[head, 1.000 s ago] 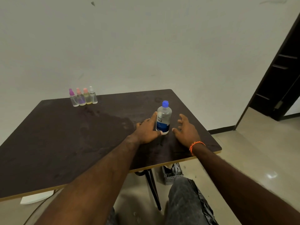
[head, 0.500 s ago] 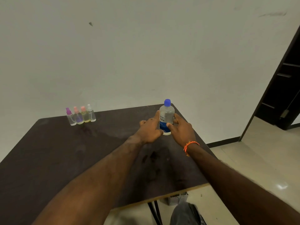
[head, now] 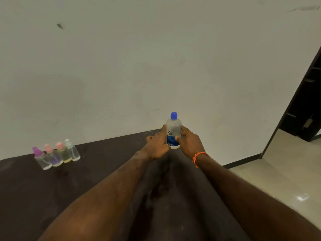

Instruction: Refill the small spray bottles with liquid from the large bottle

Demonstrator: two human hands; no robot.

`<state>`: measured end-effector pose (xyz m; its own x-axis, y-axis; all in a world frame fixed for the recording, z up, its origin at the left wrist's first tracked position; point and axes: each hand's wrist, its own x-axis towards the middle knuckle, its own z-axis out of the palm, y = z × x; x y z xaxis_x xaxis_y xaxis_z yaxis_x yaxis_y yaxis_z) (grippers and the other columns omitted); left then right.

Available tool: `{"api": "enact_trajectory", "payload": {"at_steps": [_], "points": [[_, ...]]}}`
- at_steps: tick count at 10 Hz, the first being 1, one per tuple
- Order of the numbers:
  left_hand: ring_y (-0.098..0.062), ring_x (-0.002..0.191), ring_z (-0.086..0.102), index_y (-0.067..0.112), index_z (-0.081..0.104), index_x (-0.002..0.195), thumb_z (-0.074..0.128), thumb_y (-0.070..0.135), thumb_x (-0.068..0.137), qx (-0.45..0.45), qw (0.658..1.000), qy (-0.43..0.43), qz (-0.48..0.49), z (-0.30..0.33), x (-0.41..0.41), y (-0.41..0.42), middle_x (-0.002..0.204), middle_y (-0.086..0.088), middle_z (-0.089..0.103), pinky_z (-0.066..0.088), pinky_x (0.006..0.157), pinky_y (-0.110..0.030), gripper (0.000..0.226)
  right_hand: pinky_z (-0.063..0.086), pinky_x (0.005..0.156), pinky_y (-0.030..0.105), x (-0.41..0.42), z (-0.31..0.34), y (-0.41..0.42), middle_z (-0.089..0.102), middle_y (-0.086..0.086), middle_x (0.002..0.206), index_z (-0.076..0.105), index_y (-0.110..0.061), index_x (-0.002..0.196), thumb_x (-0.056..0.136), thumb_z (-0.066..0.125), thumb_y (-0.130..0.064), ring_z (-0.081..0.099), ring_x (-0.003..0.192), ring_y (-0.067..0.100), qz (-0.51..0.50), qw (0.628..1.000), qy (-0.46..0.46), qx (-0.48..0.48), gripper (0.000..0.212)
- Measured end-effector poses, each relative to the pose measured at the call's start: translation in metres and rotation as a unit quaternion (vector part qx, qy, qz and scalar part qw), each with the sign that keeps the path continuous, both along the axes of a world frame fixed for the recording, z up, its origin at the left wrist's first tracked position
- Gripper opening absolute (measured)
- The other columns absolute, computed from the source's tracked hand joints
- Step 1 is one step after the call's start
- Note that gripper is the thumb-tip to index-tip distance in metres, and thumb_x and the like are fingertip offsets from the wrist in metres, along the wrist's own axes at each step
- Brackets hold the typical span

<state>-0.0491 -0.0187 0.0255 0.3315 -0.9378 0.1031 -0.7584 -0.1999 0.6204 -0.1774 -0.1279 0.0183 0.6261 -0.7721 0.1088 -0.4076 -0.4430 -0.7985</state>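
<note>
Both hands — left hand [head: 157, 146], right hand [head: 190, 143] — grip the blue-capped large bottle [head: 173, 131]; steadying its body while unscrewing looks wise.

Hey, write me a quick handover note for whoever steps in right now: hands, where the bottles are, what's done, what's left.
Left hand and right hand both grip the large bottle, upright, blue cap on.
Four small spray bottles stand in a row at the table's far left edge, caps on, untouched.
Done: large bottle picked up.
Left: uncap it, open each spray bottle, refill, recap.
</note>
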Motion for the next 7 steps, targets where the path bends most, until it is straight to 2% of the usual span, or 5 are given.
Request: {"api": "enact_trajectory", "payload": {"at_steps": [1,2,4,5,7], "points": [[-0.018,0.127,0.055,0.029,0.016,0.160,0.050,0.022,0.080,0.017,1.000,0.015,-0.011,-0.018,0.016,-0.013,0.136,0.009,0.059,0.026,0.109,-0.048,0.088,0.049,0.100,0.037,0.020,-0.020,-0.017,0.062,0.002,0.136,0.049,-0.026,0.139,0.097,0.059,-0.020,0.061,0.122,0.026,0.000,1.000,0.009,0.010,0.044],[-0.012,0.127,0.050,0.029,0.011,0.162,0.051,0.028,0.077,0.044,0.999,0.018,-0.006,-0.034,0.025,-0.018,0.137,0.012,0.055,0.023,0.105,-0.043,0.094,0.046,0.104,0.039,0.030,-0.037,-0.019,0.059,0.002,0.141,0.045,-0.022,0.144,0.099,0.058,-0.019,0.059,0.127,0.026,-0.006,1.000,0.022,0.000,0.047],[-0.023,0.152,0.035,0.023,0.001,0.166,0.060,0.015,0.089,0.064,0.998,0.002,0.014,-0.042,0.022,-0.015,0.164,0.000,0.039,0.017,0.120,-0.051,0.097,0.041,0.112,0.043,0.027,-0.050,-0.012,0.049,0.004,0.152,0.033,-0.018,0.152,0.099,0.059,-0.019,0.051,0.136,0.028,-0.022,0.998,0.056,0.003,0.059],[-0.024,0.156,0.028,0.016,-0.004,0.167,0.058,0.016,0.094,0.071,0.997,-0.012,0.029,-0.032,0.010,-0.005,0.169,-0.003,0.031,0.013,0.123,-0.053,0.096,0.038,0.116,0.045,0.015,-0.049,-0.003,0.042,0.006,0.157,0.027,-0.016,0.156,0.097,0.063,-0.021,0.045,0.140,0.028,-0.039,0.996,0.083,-0.024,0.070],[-0.026,0.160,0.017,0.018,-0.009,0.168,0.056,0.032,0.099,0.142,0.987,-0.053,0.046,-0.019,0.001,0.032,0.174,-0.008,0.020,0.012,0.125,-0.056,0.095,0.047,0.104,0.042,-0.005,-0.024,0.025,0.055,0.008,0.140,0.048,-0.015,0.138,0.093,0.066,-0.021,0.057,0.123,0.028,-0.057,0.990,0.084,-0.098,0.049]]}}
